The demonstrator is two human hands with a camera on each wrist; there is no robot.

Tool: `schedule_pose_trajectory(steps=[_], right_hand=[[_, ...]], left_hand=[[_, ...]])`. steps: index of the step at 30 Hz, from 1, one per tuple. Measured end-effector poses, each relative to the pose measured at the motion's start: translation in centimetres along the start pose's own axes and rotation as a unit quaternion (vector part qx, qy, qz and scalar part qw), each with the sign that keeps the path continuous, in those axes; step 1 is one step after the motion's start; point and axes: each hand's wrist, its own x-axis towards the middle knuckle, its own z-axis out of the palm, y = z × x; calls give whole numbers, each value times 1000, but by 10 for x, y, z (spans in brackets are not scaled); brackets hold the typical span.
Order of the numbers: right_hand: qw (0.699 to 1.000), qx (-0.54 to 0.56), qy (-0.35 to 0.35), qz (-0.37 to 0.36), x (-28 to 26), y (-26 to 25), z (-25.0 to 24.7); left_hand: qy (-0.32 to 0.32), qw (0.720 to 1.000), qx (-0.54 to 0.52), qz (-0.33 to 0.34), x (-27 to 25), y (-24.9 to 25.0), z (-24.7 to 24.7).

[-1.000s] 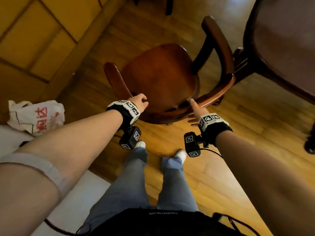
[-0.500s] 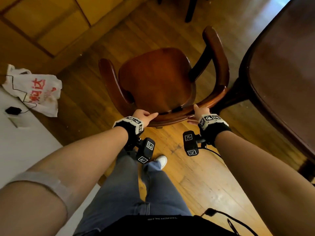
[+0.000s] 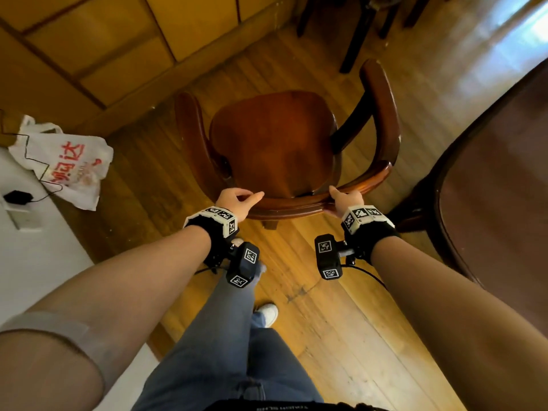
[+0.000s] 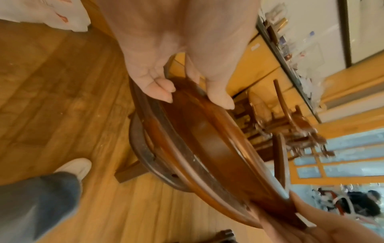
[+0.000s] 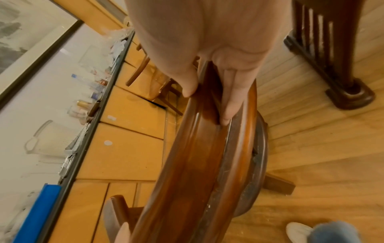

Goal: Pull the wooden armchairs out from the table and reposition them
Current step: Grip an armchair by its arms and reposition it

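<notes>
A dark wooden armchair [image 3: 275,143] with a curved back rail stands on the plank floor in front of me, beside the round dark table [image 3: 489,203] on the right. My left hand [image 3: 237,201] grips the left part of the back rail [image 4: 207,139], thumb on top and fingers curled under. My right hand [image 3: 345,201] grips the right part of the same rail [image 5: 199,148], thumb on one side and fingers on the other. In the wrist views both grips show plainly.
A white plastic bag [image 3: 65,164] with red print lies on the floor at left, next to a black cable and a white surface [image 3: 26,247]. Yellow wood cabinets [image 3: 103,46] line the wall behind. Another chair's legs [image 3: 355,34] stand beyond. My feet are close behind the armchair.
The armchair has swung round so that its seat faces away from me, squarer to my body. Both hands have kept hold of the back rail, and I have stepped along with it.
</notes>
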Motion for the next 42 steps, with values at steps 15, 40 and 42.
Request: schedule_pose_trajectory(steps=[15,40,42], right_hand=[[997,-56,-29,-38,108,-244,49],[974,-137,-180,-25,280,-539,94],[973,-125,-191,-14,283,-540,97]], left_hand=[[6,999,-38,-18,189,173,-53],[152,966,-173,-114,361,371,-55],[165,963,-180,-115,362,375,-53]])
